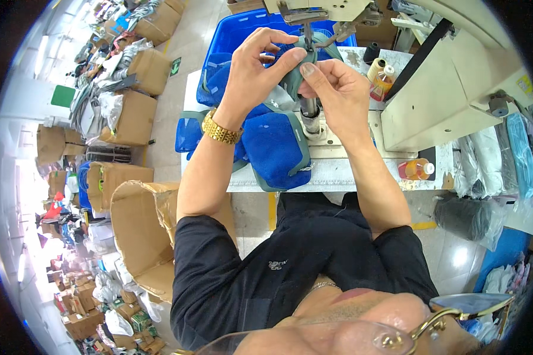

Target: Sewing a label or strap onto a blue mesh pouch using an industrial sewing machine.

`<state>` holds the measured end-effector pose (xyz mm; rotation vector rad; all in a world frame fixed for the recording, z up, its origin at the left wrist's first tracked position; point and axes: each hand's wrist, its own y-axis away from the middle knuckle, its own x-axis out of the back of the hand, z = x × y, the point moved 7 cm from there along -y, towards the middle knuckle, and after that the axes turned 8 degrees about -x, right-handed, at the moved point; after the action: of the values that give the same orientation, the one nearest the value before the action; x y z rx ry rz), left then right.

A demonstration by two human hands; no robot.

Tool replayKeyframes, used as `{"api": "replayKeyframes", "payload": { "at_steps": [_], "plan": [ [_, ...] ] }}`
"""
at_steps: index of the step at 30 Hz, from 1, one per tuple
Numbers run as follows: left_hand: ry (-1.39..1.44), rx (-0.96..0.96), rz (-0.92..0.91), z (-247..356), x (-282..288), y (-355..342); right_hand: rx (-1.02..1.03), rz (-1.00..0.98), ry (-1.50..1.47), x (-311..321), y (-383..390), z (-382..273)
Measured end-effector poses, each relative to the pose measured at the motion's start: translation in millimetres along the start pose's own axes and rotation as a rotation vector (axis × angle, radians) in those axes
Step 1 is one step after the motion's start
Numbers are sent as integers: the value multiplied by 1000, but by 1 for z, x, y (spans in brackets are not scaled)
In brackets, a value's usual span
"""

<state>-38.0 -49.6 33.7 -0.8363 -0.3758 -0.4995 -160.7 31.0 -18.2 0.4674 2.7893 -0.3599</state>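
At the sewing machine's needle area (308, 35), my left hand (256, 70) holds a grey-green fabric piece (293, 83), thumb and index finger at its upper left beside the presser foot. My right hand (331, 89) pinches the same piece from the right, thumb on top and other fingers curled. The piece sits over the machine's upright post (311, 121), and both hands partly hide it. Blue mesh pieces with grey-green edging (275, 151) lie on the white table (349, 180) below my left hand.
A blue tub (234, 26) stands behind. Thread cones (374, 68) and two orange-liquid bottles (414, 169) stand at the right near the machine body (438, 100). An open cardboard box (136, 236) is at my lower left; heaped cartons (130, 118) line the left side. Wrapped bundles (482, 160) lie far right.
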Motion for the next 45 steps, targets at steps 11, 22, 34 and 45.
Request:
{"api": "replayKeyframes", "payload": {
  "at_steps": [11,22,34,45],
  "plan": [
    [-70,-11,185,10,1,4,-19,31,33,8,-9,0],
    [-311,-547,-32,55,4,2,81,-110,-97,-10,19,24],
    [-234,-379,31,45,4,3,5,-154,-193,-4,19,13],
    [-550,-404,12,71,-2,5,-31,-250,-351,-3,17,28]
  ]
}}
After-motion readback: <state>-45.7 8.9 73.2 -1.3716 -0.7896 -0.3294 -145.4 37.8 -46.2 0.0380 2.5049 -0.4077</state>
